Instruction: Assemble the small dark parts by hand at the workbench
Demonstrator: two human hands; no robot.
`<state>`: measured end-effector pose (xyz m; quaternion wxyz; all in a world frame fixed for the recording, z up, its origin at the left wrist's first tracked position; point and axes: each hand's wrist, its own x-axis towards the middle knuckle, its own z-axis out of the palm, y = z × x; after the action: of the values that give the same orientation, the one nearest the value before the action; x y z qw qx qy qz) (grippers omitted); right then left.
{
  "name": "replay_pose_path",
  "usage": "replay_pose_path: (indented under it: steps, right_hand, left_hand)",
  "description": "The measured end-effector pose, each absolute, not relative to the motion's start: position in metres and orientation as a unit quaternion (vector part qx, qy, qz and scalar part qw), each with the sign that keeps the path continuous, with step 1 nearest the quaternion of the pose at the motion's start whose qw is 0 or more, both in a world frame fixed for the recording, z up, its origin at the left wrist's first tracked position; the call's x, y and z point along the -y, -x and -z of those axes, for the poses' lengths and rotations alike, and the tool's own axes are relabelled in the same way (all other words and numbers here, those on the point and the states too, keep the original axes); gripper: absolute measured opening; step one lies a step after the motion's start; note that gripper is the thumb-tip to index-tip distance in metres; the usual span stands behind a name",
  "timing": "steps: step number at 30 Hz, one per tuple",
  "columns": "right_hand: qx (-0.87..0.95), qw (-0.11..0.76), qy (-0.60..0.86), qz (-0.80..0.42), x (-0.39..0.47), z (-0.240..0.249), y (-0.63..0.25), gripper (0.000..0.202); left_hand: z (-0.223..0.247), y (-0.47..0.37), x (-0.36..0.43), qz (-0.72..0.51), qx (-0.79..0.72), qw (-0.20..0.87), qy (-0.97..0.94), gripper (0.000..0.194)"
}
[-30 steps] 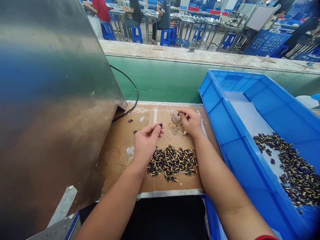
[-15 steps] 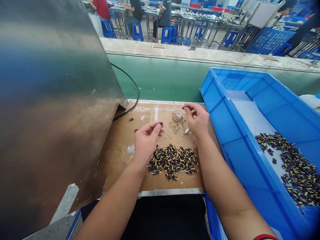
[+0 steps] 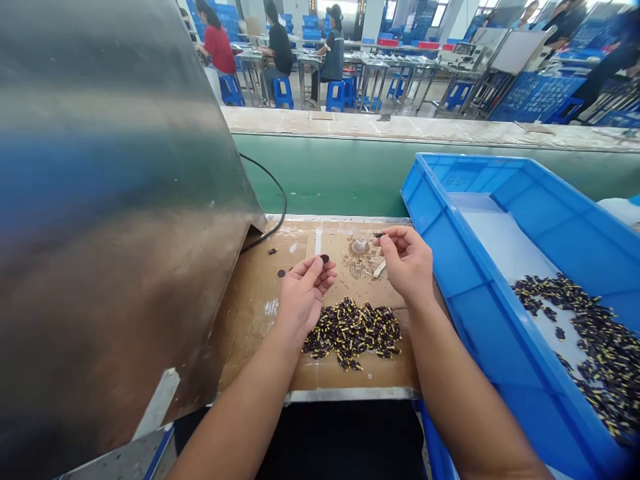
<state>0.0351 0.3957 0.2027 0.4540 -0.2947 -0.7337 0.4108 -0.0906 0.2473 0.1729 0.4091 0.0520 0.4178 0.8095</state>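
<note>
Between thumb and forefinger, my left hand pinches a small round black disc. My right hand holds a small dark piece at its fingertips, to the right of the left hand and slightly farther forward. A pile of small black-and-yellow parts lies on the cardboard below both hands. Another black disc rests left of my left hand, and a single part lies farther back. A clear lump and a white piece are near my right hand.
A large metal housing stands at the left, with a black cable beside it. At the right, a blue bin holds many more black-and-yellow parts. Behind the green panel, several people sit or stand near benches.
The view has tilted up, showing more of the background. The disc in my left hand now shows its flat face, and the left fingers are more spread. Both hands still hold their pieces.
</note>
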Motion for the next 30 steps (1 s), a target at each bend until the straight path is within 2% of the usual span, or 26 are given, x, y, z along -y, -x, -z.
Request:
replay_pose_path:
  steps: [4,7,10,14,19,24,30]
  right_hand:
    - [0.681,0.405,0.247,-0.558,-0.370,-0.200,-0.036,0.016]
    - [0.662,0.373,0.223,-0.611,-0.358,-0.196,-0.030,0.022]
    - [0.662,0.369,0.221,-0.614,-0.349,-0.197,-0.026,0.023]
    - [0.658,0.372,0.197,-0.624,-0.340,-0.199,-0.025,0.016]
    - [0.666,0.400,0.168,-0.607,-0.332,-0.194,-0.024,0.010]
    - [0.681,0.429,0.159,-0.572,-0.324,-0.192,-0.023,0.016]
    - [0.666,0.429,0.132,-0.595,-0.318,-0.187,-0.020,0.019]
  left_hand:
    - [-0.173,0.089,-0.248,-0.810,-0.410,0.416,-0.047,0.037]
    - [-0.173,0.089,-0.248,-0.814,-0.401,0.418,-0.054,0.037]
    - [-0.174,0.088,-0.247,-0.820,-0.403,0.398,-0.073,0.036]
    - [-0.179,0.086,-0.245,-0.830,-0.410,0.364,-0.103,0.031]
    - [-0.182,0.086,-0.243,-0.831,-0.402,0.374,-0.092,0.033]
    - [-0.182,0.089,-0.243,-0.839,-0.367,0.396,-0.067,0.032]
    - [-0.186,0.089,-0.239,-0.849,-0.333,0.402,-0.085,0.027]
